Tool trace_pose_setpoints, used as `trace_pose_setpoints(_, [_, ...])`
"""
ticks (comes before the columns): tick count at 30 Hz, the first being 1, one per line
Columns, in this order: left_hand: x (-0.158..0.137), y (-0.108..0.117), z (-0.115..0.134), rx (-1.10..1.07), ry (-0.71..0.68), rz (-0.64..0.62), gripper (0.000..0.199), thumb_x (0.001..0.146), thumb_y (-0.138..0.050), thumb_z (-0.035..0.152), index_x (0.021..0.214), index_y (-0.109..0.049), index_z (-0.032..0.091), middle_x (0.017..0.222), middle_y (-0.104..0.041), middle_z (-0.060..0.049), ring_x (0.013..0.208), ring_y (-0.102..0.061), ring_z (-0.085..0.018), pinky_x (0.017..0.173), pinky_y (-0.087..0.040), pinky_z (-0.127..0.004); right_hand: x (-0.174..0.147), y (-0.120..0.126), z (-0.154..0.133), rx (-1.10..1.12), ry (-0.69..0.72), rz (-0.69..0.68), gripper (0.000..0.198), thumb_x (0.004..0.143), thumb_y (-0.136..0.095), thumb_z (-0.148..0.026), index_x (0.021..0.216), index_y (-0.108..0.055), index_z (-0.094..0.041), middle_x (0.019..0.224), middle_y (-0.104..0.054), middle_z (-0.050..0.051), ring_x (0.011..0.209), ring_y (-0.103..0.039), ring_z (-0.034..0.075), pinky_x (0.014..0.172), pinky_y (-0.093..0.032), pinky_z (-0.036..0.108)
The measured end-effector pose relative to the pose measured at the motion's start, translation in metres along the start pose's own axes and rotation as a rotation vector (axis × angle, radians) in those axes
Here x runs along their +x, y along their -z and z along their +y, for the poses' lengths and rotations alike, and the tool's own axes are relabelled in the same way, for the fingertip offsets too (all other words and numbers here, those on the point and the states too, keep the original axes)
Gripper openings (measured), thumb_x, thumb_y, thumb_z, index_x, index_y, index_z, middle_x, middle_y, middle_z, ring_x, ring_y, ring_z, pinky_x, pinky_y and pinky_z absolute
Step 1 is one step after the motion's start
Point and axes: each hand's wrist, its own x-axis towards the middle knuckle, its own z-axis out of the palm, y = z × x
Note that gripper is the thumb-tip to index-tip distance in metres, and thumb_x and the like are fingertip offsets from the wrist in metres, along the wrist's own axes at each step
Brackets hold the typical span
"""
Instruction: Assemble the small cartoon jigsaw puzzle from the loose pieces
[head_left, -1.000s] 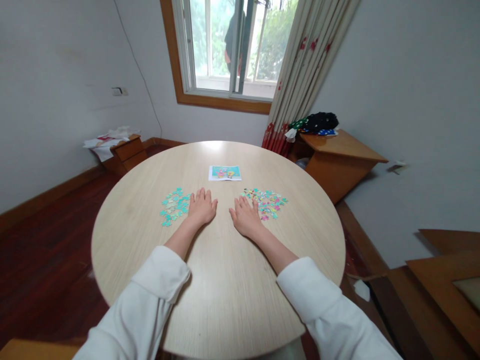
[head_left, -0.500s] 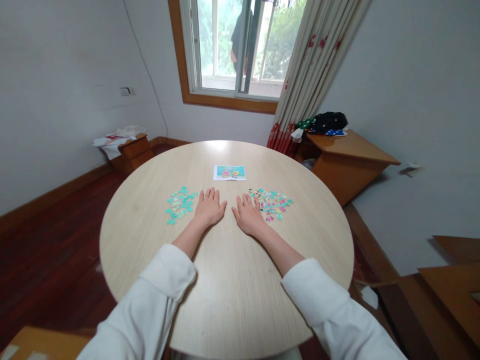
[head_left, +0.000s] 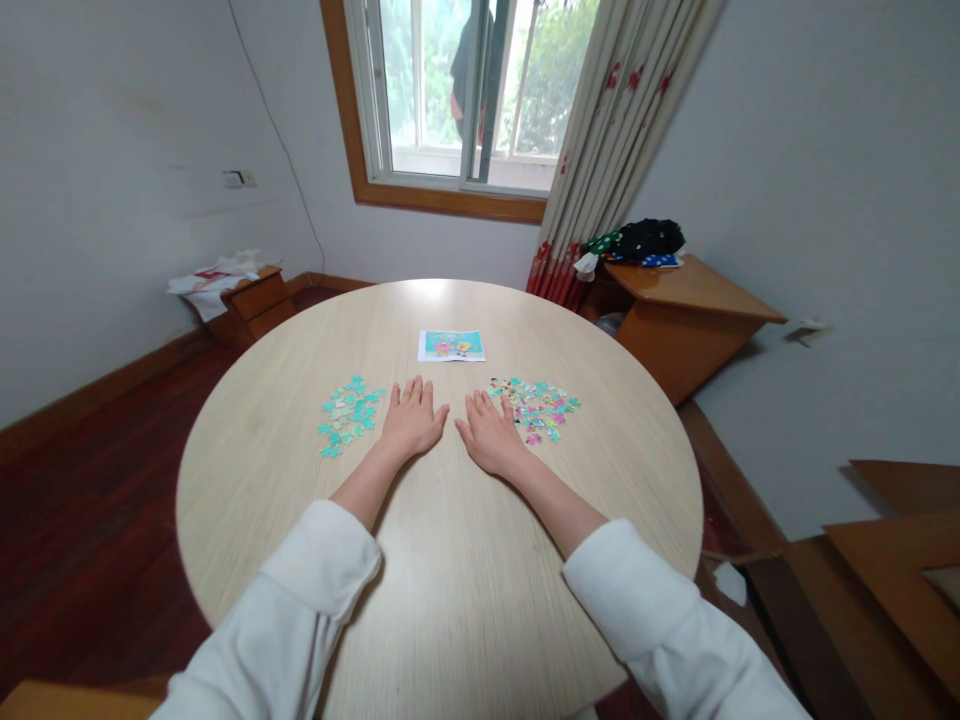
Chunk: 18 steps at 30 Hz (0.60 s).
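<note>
My left hand (head_left: 412,418) lies flat on the round table (head_left: 450,590), palm down, its fingers stretched out and nothing in it. Just left of it is a loose pile of mostly teal jigsaw puzzle pieces (head_left: 349,414). My right hand (head_left: 489,430) also rests palm down with its fingers extended, holding nothing. Close by on its right, a second pile of puzzle pieces (head_left: 544,408) mixes pink, yellow and teal; the fingers partly cover its left edge. Beyond both hands lies a small picture sheet (head_left: 451,346) with pink and yellow cartoon figures on teal.
A window (head_left: 465,100) with a curtain (head_left: 600,150) is behind the table. To the right stands a wooden cabinet (head_left: 697,285) with dark cloth (head_left: 649,240) on top. At the left, papers (head_left: 217,285) lie on a small wooden drawer unit (head_left: 259,305).
The view has shifted a little, so the table and its contents appear slightly further left. Both hands stay flat between the two piles, and nothing has been picked up.
</note>
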Motion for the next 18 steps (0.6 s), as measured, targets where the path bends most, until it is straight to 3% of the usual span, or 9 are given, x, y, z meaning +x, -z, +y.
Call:
trace_pose_setpoints(4, [0.0002, 0.001, 0.0008, 0.007, 0.008, -0.005, 0.064, 0.091, -0.017, 0.043, 0.14, -0.028, 0.004, 0.148, -0.024, -0.018, 0.139, -0.019, -0.026, 0.112, -0.01, -0.047, -0.0029, 0.0023, -0.0001, -0.025, -0.069, 0.028, 0.058, 0.094, -0.024, -0.039, 0.138, -0.032, -0.003, 0.144, -0.031, 0.022, 0.136, -0.024, 0.029, 0.109, -0.001, 0.051])
trace_pose_setpoints(8, [0.0, 0.002, 0.002, 0.012, 0.013, -0.012, 0.063, 0.091, -0.017, 0.042, 0.141, -0.028, 0.003, 0.148, -0.024, -0.019, 0.139, -0.019, -0.026, 0.112, -0.01, -0.047, -0.004, 0.0044, 0.0018, -0.014, -0.076, 0.022, 0.06, 0.093, -0.026, -0.041, 0.14, -0.03, -0.004, 0.147, -0.025, 0.02, 0.138, -0.018, 0.029, 0.109, -0.003, 0.05])
trace_pose_setpoints(13, [0.0002, 0.0021, 0.0019, 0.011, 0.013, -0.008, 0.062, 0.092, -0.018, 0.041, 0.14, -0.029, 0.003, 0.148, -0.025, -0.019, 0.138, -0.02, -0.026, 0.112, -0.011, -0.046, -0.0039, 0.0032, 0.0052, 0.004, -0.072, 0.008, 0.06, 0.093, -0.025, -0.043, 0.139, -0.032, -0.004, 0.145, -0.03, 0.02, 0.136, -0.024, 0.029, 0.109, -0.002, 0.052])
trace_pose_setpoints(18, [0.0006, 0.001, 0.0011, -0.004, 0.017, 0.022, 0.061, 0.092, -0.018, 0.041, 0.14, -0.031, 0.005, 0.147, -0.028, -0.018, 0.138, -0.021, -0.025, 0.112, -0.012, -0.046, 0.0, 0.0024, 0.003, -0.022, -0.04, 0.096, 0.06, 0.093, -0.027, -0.04, 0.14, -0.03, -0.004, 0.148, -0.024, 0.019, 0.138, -0.018, 0.027, 0.11, -0.001, 0.052])
